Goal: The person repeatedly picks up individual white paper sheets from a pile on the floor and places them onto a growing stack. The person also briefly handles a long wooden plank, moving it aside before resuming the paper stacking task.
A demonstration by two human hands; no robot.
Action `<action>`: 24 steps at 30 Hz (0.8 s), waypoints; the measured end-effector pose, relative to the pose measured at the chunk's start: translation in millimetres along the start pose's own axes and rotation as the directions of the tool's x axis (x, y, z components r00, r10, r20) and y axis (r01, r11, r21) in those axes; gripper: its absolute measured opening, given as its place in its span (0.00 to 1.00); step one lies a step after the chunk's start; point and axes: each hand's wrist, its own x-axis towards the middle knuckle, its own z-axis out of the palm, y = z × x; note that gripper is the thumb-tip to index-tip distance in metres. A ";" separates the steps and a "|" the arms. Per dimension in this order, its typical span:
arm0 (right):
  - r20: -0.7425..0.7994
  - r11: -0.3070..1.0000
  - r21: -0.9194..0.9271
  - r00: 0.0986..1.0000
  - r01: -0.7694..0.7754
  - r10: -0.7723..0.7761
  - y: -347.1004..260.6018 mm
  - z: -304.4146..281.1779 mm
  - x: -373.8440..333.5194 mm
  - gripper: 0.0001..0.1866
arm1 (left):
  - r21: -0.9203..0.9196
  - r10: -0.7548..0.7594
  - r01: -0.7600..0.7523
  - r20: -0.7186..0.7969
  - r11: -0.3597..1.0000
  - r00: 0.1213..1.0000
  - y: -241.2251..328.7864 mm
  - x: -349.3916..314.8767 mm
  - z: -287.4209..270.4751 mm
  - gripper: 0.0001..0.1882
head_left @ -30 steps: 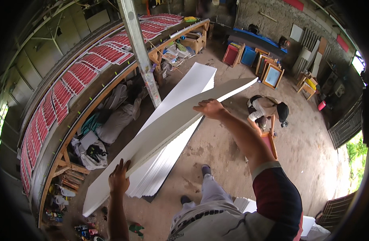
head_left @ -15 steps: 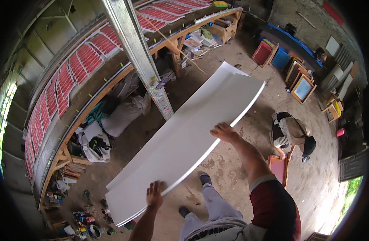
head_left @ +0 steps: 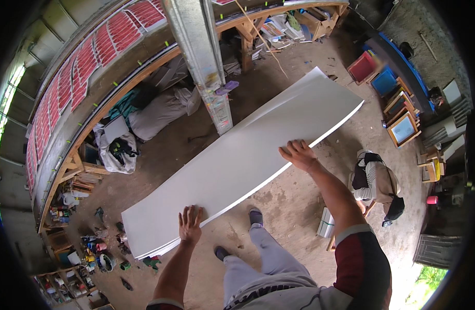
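A long stack of large white sheets (head_left: 237, 165) lies slantwise before me at about waist height, its far right corner curling up. What bears it is hidden underneath. My left hand (head_left: 190, 225) rests on the near edge toward the left end, fingers stretched and apart on the top sheet. Farther right along the same edge, my right hand (head_left: 298, 155) lies on top with its fingers slightly bent and its thumb apart. Both palms touch the sheets; neither hand wraps round the stack.
A metal post (head_left: 206, 67) stands at the stack's far edge. Beyond it, a long bench carries red printed sheets (head_left: 82, 77). A person (head_left: 374, 181) bends down at my right. Wooden frames (head_left: 403, 128) lean at the far right; pots and tools clutter the floor at left.
The strip of lower sheet that showed along the far edge is now covered, and the sheets lie more evenly. My view has shifted; both hands remain on the near edge.
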 end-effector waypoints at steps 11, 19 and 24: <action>0.328 0.991 0.101 0.944 -0.086 0.048 -3.3 57.6 4.0 0.42 | -0.030 0.016 -0.017 -0.035 0.999 0.999 8.2 21.2 62.2 0.45; 0.391 0.977 0.121 0.913 -0.173 0.114 -7.8 72.4 16.3 0.44 | -0.002 0.005 -0.005 0.012 1.000 1.000 6.9 27.4 69.1 0.42; 0.497 0.963 0.091 0.849 -0.254 0.177 -18.2 78.5 20.9 0.47 | 0.045 0.057 -0.059 0.054 0.997 0.997 2.6 30.1 74.2 0.50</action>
